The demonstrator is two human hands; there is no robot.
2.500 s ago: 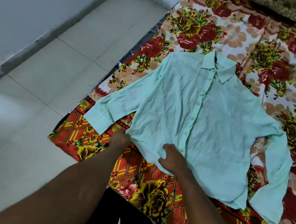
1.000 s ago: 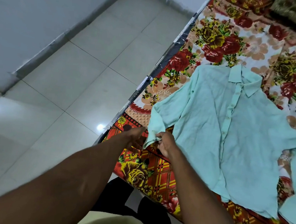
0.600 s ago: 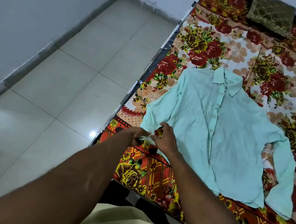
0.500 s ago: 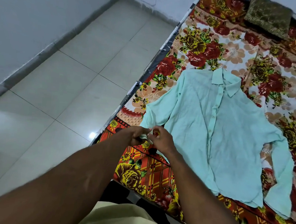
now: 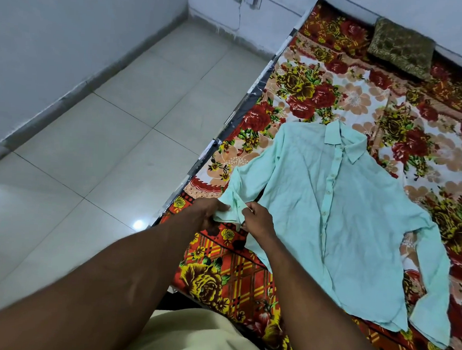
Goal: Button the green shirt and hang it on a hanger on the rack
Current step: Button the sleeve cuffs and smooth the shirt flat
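Shirt first: one pale mint-green, long-sleeved, thin woven button-up shirt [image 5: 330,217] is lying flat, front up, on the red-and-yellow floral bedspread [image 5: 326,80], collar pointing toward the far wall and hem toward the person. It is looking light, limp and crinkly, the kind of cloth that is going to sag and slide unless it is being pinched at a firm edge, so the cuffs, the button placket and the collar are reading as the best places to take hold. Both sleeves are lying out to the sides, two in all, and I am counting about seven small pale buttons down the front placket, though the lowest ones are too faint to be sure of.

The left hand [image 5: 210,214] is closing on the outer edge of the near sleeve cuff [image 5: 231,211], thumb on top, and the right hand [image 5: 256,220] is pinching the same cuff's other flap between fingertips, so both hands are gripping that one cuff, which is lifting slightly off the bedspread. My guess: the cuff is being fastened.

Further out, one dark olive patterned cushion [image 5: 400,47] is sitting at the head of the bed, and pale floor tiles [image 5: 103,144] are stretching off to the left. No hanger or rack is showing.
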